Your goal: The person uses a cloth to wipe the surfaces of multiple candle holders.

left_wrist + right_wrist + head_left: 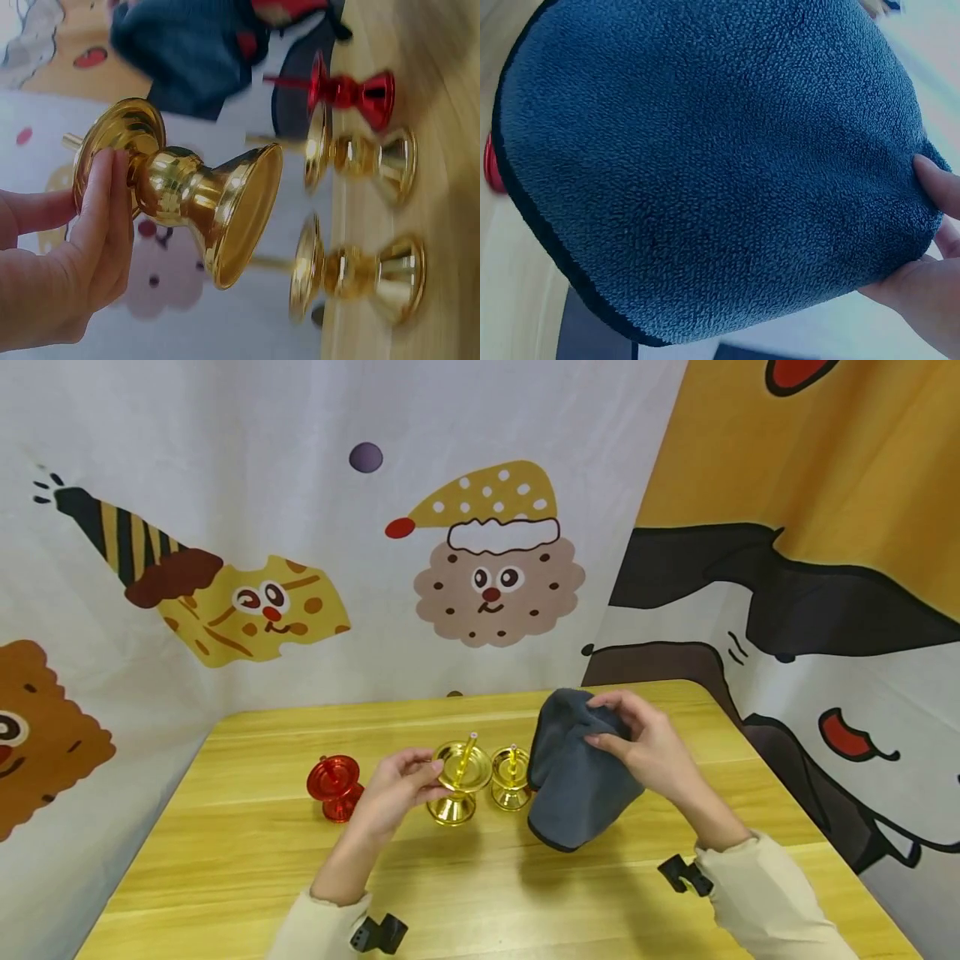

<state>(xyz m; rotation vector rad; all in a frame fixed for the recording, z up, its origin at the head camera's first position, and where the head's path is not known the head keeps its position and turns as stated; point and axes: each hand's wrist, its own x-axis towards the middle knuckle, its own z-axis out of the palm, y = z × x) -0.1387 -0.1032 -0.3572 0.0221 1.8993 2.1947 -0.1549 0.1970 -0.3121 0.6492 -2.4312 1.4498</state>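
Note:
My left hand (401, 785) pinches the rim of a shiny gold candle holder (452, 808), which has a thin gold spike on its dish. In the left wrist view this holder (191, 187) hangs tilted above the table, with my left fingers (101, 202) at its dish. A dark grey-blue cloth (581, 785) hangs from my right hand (648, 747), gripped between thumb and fingers. Right of the held holder stands another gold candle holder (512, 785), close to the cloth. In the right wrist view the cloth (705, 172) covers most of the scene.
A red candle holder (335, 787) stands left of my left hand. The left wrist view shows two upright gold holders and a red holder (352, 94) in a row; the cloth hides part of this row from the head view. A cartoon-print curtain (292, 527) backs the wooden table (247, 877).

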